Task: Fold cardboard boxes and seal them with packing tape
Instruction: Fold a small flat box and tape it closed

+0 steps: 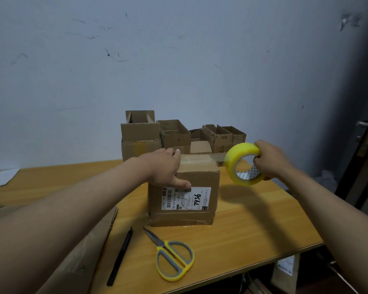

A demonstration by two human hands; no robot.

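Bench [253,236] first: I see the cardboard box [191,200] standing mid-surface, flaps down. My left hand [168,168] lies flat on its top, fingers spread, thumb over the front face. My right hand [270,160] is closed around the tape roll [242,164], just right of the box. A clear tape strip [212,156] stretches leftward from roll to lid. Scissors [174,259] lie nearer me, untouched.

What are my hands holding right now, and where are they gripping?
The right hand grips the tape roll by its ring, fingers through the core. The left hand holds nothing; it presses down on the top of the box.
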